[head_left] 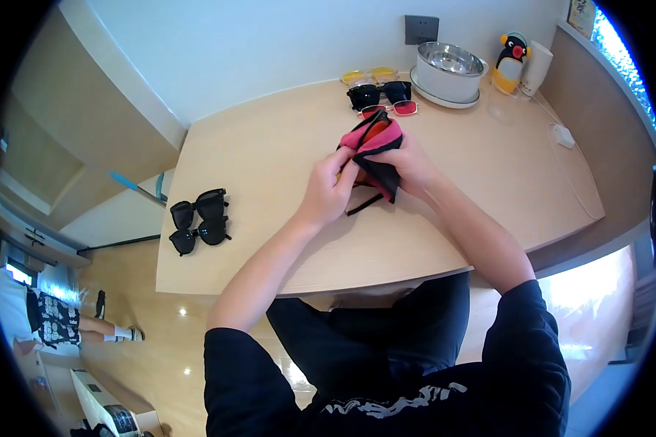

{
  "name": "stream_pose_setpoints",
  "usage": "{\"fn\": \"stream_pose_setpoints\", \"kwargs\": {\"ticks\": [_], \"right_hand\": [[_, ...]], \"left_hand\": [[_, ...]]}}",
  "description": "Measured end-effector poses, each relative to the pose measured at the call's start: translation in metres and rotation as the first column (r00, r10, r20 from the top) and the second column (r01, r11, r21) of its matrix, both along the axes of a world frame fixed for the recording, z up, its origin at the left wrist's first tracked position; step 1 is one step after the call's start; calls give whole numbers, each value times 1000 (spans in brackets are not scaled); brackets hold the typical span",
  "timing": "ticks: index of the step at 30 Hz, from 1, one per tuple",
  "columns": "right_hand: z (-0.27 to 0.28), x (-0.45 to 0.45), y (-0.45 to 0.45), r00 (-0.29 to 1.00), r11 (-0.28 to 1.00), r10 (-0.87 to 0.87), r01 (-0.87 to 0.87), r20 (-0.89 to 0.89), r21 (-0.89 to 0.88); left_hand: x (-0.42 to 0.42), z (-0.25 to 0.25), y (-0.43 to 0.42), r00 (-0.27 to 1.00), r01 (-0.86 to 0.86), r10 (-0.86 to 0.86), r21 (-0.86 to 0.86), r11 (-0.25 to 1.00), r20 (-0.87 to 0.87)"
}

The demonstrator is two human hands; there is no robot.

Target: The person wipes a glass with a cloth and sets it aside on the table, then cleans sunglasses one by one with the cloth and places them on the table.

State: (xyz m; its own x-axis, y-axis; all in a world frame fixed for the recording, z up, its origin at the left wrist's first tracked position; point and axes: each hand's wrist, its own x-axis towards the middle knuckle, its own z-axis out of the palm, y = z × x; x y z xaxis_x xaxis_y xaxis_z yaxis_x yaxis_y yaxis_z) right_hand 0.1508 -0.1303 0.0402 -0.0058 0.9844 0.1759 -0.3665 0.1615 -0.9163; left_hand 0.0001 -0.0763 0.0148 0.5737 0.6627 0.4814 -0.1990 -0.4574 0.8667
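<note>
Both hands meet over the middle of the table, on a pink-and-black cloth (391, 135) that is bunched up. My left hand (326, 188) pinches its left side with closed fingers. From the right, my right hand (413, 166) grips the cloth, thumb on top. Within the folds shows a reddish-orange lens (376, 130), and a thin black temple arm (365, 205) sticks out below; they look like part of a pair of glasses, mostly hidden by cloth and fingers. Just beyond the cloth lie red-lensed glasses (405, 108), black sunglasses (396, 92) and yellow-lensed glasses (381, 73).
Two pairs of black sunglasses (211, 230) lie at the table's left. A white pot with steel inside (444, 81) stands on a plate at the back right, near a penguin figure (511, 64), a white cup (536, 69) and a cable with a white plug (563, 136). Another person (55, 317) stands far left.
</note>
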Motion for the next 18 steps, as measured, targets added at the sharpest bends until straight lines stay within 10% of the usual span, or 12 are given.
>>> {"fn": "stream_pose_setpoints", "kwargs": {"ticks": [8,13,18], "right_hand": [[5,15,10,920,996,-88,76,-381,-46],[1,4,4,994,994,-110,110,-26,-1],[-8,5,8,997,998,-57,59,-50,26]], "left_hand": [[23,3,-13,994,-107,101,239,965,37],[13,4,-6,998,-51,48,68,996,51],[5,-3,1,999,-36,33,67,997,35]]}}
